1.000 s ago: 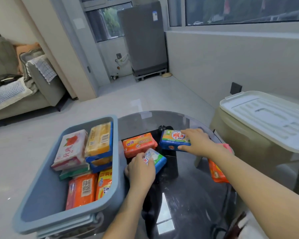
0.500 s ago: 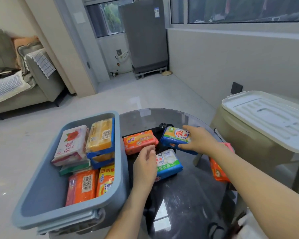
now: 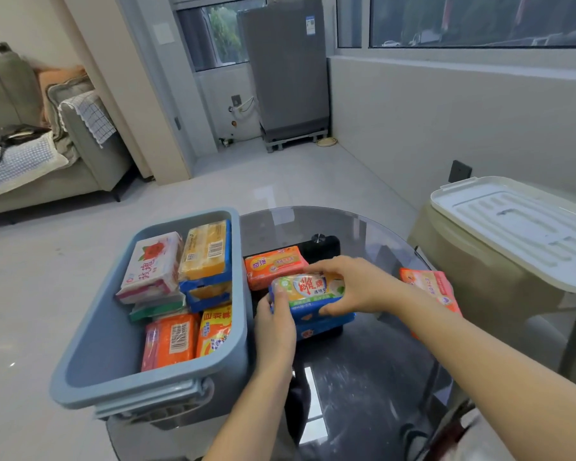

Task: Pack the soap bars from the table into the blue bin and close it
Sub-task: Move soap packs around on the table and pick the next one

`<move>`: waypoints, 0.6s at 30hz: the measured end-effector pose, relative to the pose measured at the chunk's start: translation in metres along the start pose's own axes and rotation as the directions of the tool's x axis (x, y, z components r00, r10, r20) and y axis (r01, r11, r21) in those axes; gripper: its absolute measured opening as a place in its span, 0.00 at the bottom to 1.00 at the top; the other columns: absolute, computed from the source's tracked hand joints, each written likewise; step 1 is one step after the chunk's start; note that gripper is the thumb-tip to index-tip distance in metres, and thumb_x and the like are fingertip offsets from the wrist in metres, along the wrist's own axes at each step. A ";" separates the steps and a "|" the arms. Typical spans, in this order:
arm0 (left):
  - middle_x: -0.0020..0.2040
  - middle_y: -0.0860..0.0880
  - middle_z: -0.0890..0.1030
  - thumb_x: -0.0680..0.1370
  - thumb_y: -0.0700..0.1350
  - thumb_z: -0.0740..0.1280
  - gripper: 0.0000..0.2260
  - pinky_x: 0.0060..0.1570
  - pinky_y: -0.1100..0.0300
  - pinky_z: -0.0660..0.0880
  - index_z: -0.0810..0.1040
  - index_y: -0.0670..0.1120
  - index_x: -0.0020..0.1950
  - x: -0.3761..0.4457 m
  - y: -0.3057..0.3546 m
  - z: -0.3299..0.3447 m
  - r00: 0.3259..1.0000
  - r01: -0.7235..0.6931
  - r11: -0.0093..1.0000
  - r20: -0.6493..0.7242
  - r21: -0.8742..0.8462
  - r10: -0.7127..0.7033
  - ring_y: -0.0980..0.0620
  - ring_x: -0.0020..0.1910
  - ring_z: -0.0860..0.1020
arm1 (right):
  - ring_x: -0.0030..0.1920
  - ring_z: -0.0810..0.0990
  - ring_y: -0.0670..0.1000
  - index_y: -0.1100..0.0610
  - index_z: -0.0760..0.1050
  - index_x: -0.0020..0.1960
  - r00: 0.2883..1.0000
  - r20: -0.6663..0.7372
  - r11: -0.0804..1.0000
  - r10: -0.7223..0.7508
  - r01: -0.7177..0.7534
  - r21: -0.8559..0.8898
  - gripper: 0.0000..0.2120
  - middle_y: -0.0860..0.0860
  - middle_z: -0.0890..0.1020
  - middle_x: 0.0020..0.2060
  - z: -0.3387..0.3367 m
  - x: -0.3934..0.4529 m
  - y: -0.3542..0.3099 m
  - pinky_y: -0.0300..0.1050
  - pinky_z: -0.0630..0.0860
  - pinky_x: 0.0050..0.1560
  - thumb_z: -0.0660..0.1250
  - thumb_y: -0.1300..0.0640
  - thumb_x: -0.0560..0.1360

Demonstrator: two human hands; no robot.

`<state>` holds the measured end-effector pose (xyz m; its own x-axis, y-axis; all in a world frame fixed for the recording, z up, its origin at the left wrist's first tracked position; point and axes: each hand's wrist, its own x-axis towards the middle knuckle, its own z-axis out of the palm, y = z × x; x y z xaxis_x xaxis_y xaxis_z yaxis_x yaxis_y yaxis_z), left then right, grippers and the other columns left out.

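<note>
Both hands, left (image 3: 275,331) and right (image 3: 356,284), clasp stacked soap bars (image 3: 308,294), long axis running left-right

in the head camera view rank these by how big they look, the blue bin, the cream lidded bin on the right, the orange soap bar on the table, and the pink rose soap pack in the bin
1. blue bin and cream lidded bin: alike, and the cream one is cut off by the frame, so no ranking.
2. pink rose soap pack
3. orange soap bar, though the hands hide part of it.

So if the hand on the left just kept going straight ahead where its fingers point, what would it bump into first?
The left hand already touches the stacked blue soap packs. Pushing on past them, it would probably meet the orange soap pack lying just beyond, though depth is hard to judge here.
</note>
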<state>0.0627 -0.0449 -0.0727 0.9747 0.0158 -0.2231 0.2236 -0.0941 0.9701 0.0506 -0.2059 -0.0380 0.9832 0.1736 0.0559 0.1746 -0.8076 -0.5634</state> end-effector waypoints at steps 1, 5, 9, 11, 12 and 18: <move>0.49 0.52 0.80 0.79 0.56 0.58 0.16 0.34 0.65 0.68 0.74 0.48 0.59 -0.001 -0.001 0.000 1.000 0.004 1.000 0.003 0.016 -0.004 0.60 0.43 0.76 | 0.57 0.67 0.40 0.45 0.62 0.70 0.999 0.030 0.999 0.015 -0.016 0.037 0.35 0.43 0.70 0.59 0.000 0.001 -0.001 0.30 0.66 0.50 0.72 0.49 0.67; 0.53 0.50 0.79 0.79 0.52 0.60 0.13 0.32 0.66 0.67 0.73 0.49 0.61 0.000 -0.003 -0.001 1.000 0.024 0.998 0.005 0.052 -0.024 0.63 0.41 0.74 | 0.60 0.73 0.45 0.45 0.60 0.71 0.976 0.050 0.930 0.212 -0.217 0.295 0.35 0.42 0.70 0.61 -0.010 -0.004 0.003 0.28 0.69 0.49 0.70 0.44 0.69; 0.48 0.52 0.77 0.79 0.49 0.61 0.14 0.27 0.67 0.67 0.70 0.48 0.64 -0.002 0.006 0.003 0.993 0.117 0.992 -0.002 0.039 -0.117 0.61 0.37 0.74 | 0.51 0.79 0.54 0.58 0.68 0.66 0.815 0.217 0.735 0.538 -0.579 0.353 0.24 0.56 0.74 0.61 -0.011 -0.011 0.008 0.48 0.81 0.46 0.61 0.44 0.76; 0.44 0.53 0.76 0.79 0.48 0.61 0.14 0.28 0.66 0.67 0.70 0.48 0.64 -0.007 0.009 0.005 0.991 0.131 0.991 0.002 0.028 -0.132 0.60 0.37 0.74 | 0.50 0.80 0.55 0.60 0.71 0.62 0.784 0.251 0.636 0.568 -0.612 0.471 0.21 0.57 0.76 0.57 -0.006 -0.015 0.006 0.51 0.82 0.46 0.63 0.47 0.76; 0.43 0.54 0.76 0.79 0.47 0.62 0.14 0.28 0.65 0.68 0.70 0.48 0.64 -0.011 0.011 0.006 0.991 0.130 0.991 0.004 0.024 -0.130 0.60 0.38 0.74 | 0.49 0.80 0.55 0.60 0.72 0.61 0.780 0.232 0.612 0.581 -0.607 0.507 0.19 0.56 0.76 0.54 -0.004 -0.017 0.005 0.51 0.82 0.45 0.64 0.49 0.75; 0.54 0.54 0.76 0.77 0.44 0.64 0.19 0.27 0.73 0.69 0.68 0.51 0.68 -0.039 0.031 0.013 0.994 -0.012 1.000 0.111 0.020 0.010 0.60 0.42 0.76 | 0.48 0.80 0.54 0.61 0.76 0.53 0.750 0.087 0.563 0.655 -0.563 0.605 0.13 0.57 0.79 0.49 -0.019 -0.045 0.000 0.50 0.83 0.41 0.68 0.54 0.73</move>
<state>0.0315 -0.0610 -0.0348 0.9702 -0.0961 -0.2225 0.2113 -0.1140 0.9707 0.0078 -0.2244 -0.0245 0.8474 -0.3498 -0.3994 -0.4868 -0.2119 -0.8474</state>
